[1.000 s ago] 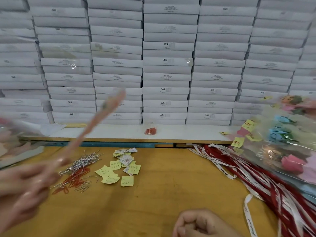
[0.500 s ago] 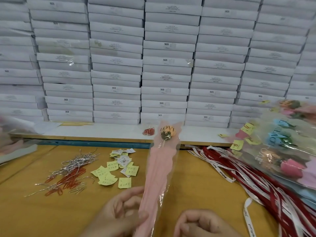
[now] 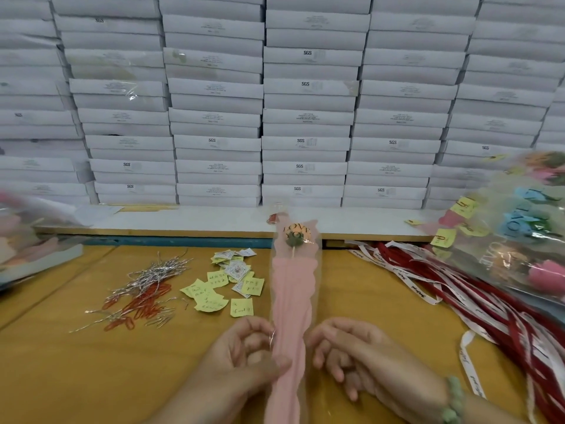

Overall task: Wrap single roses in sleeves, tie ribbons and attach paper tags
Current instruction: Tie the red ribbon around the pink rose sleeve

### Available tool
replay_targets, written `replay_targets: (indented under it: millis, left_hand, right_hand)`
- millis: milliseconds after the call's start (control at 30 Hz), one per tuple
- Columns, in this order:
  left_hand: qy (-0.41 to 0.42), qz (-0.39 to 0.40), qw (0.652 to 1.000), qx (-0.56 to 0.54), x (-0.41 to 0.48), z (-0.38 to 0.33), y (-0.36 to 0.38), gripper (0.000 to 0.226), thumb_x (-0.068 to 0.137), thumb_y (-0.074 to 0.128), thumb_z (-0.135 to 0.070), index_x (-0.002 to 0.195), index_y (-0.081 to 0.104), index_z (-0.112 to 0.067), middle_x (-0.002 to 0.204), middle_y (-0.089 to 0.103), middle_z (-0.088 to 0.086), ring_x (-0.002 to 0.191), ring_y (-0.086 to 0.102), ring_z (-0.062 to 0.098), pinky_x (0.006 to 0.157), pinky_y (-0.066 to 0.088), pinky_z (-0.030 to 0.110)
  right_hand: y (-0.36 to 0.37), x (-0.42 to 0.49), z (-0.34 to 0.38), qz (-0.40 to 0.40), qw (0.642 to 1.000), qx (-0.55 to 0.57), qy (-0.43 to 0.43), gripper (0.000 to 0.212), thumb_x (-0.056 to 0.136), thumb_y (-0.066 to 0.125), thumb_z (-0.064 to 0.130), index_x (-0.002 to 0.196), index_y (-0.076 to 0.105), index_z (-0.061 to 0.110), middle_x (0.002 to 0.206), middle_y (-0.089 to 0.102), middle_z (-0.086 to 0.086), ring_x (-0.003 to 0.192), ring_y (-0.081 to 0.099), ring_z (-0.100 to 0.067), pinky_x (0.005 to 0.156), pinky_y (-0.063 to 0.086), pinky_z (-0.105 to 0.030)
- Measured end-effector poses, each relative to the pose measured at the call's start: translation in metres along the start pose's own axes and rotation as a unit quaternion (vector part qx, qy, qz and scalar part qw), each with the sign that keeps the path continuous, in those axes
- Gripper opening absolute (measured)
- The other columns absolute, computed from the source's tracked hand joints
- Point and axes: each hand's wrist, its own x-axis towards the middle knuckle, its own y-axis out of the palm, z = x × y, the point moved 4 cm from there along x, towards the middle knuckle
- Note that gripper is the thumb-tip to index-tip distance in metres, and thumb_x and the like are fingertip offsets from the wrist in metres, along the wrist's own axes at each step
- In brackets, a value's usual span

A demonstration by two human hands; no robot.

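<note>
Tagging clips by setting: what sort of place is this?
Likely a gift-flower packing workshop: a wall of stacked white boxes, a table strewn with ribbons and tags, and a sleeved rose held by the left hand.

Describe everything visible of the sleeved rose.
The sleeved rose is a long clear plastic sleeve lined with scalloped pink paper, printed LOVE near the top, around an orange bloom on a thin pale stem. It points away over the yellow table. The left hand pinches its lower part; the right hand lies beside it, contact unclear.
</note>
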Motion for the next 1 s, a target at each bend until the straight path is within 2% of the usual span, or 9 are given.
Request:
replay_targets:
  millis: [100,233,300,400,600,700,800,867,1000]
  left_hand:
    - [0.001,-0.007,1.000,0.013,-0.0002,0.0011,0.0004,0.053,0.054,0.078,0.020,0.097,0.053,0.002,0.083,0.059,0.020,0.080,0.045,0.029,0.058,0.051,0.028]
    - [-0.002,0.010,1.000,0.025,-0.0025,0.0007,0.0014,0.058,0.046,0.085,0.002,0.096,0.054,0.000,0.090,0.059,0.022,0.086,0.049,0.033,0.072,0.052,0.036]
    - [-0.008,0.025,0.999,0.043,-0.0026,0.0020,0.0002,0.060,0.045,0.087,-0.002,0.095,0.055,-0.002,0.093,0.063,0.021,0.084,0.057,0.031,0.076,0.056,0.035]
    - [-0.008,0.041,0.997,0.059,-0.0023,0.0028,-0.0023,0.054,0.047,0.092,-0.002,0.090,0.060,-0.009,0.097,0.056,0.023,0.091,0.049,0.035,0.091,0.045,0.048]
    - [-0.012,0.090,0.991,0.101,-0.0051,0.0027,-0.0006,0.057,0.054,0.094,-0.009,0.098,0.058,-0.008,0.105,0.059,0.023,0.093,0.054,0.035,0.093,0.040,0.052]
    - [0.002,0.057,0.996,0.063,-0.0031,0.0017,0.0011,0.027,0.064,0.089,-0.013,0.080,0.068,-0.013,0.085,0.065,0.012,0.076,0.062,0.022,0.071,0.055,0.030]
    - [-0.021,0.037,0.999,-0.022,-0.0008,0.0035,0.0026,0.018,0.078,0.074,-0.014,0.079,0.062,-0.001,0.065,0.062,0.009,0.052,0.060,0.012,0.046,0.049,0.018]
    - [-0.024,0.045,0.998,-0.035,0.0014,0.0039,0.0022,0.020,0.072,0.077,-0.018,0.078,0.066,-0.002,0.068,0.063,0.011,0.054,0.062,0.013,0.048,0.050,0.019]
    - [-0.035,0.081,0.995,-0.044,0.0024,0.0051,-0.0018,0.048,0.048,0.096,-0.025,0.079,0.069,-0.002,0.069,0.065,0.013,0.058,0.065,0.016,0.053,0.054,0.024]
  right_hand:
    - [0.0001,-0.0030,-0.0022,0.007,1.000,0.004,-0.007,0.030,0.080,0.064,0.026,0.096,0.066,0.001,0.074,0.063,-0.006,0.053,0.050,-0.005,0.041,0.042,-0.016]
    - [0.0035,-0.0055,-0.0044,0.003,0.999,0.038,-0.013,0.019,0.078,0.065,0.022,0.087,0.065,0.005,0.073,0.062,-0.005,0.052,0.049,-0.004,0.043,0.042,-0.015]
    - [0.0044,-0.0059,-0.0052,-0.006,0.998,0.060,-0.015,0.021,0.078,0.065,0.020,0.090,0.061,0.003,0.073,0.061,-0.005,0.052,0.048,-0.004,0.043,0.040,-0.015]
    - [0.0038,-0.0061,-0.0059,-0.032,0.995,0.088,-0.023,0.030,0.074,0.066,0.019,0.096,0.056,0.001,0.073,0.055,-0.008,0.050,0.048,-0.006,0.040,0.039,-0.017]
    - [0.0051,-0.0077,-0.0042,-0.002,0.996,0.080,-0.039,0.034,0.077,0.064,0.013,0.105,0.056,-0.003,0.061,0.050,-0.002,0.050,0.050,-0.005,0.042,0.043,-0.016]
    - [0.0062,-0.0080,-0.0040,0.013,0.997,0.067,-0.046,0.032,0.078,0.064,0.013,0.105,0.057,-0.002,0.064,0.053,0.000,0.054,0.052,-0.004,0.046,0.046,-0.016]
    - [0.0071,-0.0081,-0.0039,0.022,0.997,0.057,-0.049,0.031,0.079,0.064,0.012,0.107,0.060,0.001,0.069,0.058,0.001,0.058,0.053,-0.006,0.047,0.047,-0.016]
    - [0.0077,-0.0080,-0.0038,0.029,0.997,0.047,-0.049,0.037,0.079,0.064,0.012,0.112,0.058,-0.004,0.072,0.058,-0.001,0.059,0.054,-0.007,0.048,0.047,-0.017]
    - [0.0092,-0.0075,-0.0036,0.036,0.998,0.022,-0.048,0.045,0.078,0.065,0.010,0.113,0.050,-0.013,0.073,0.055,-0.006,0.059,0.056,-0.009,0.048,0.048,-0.019]
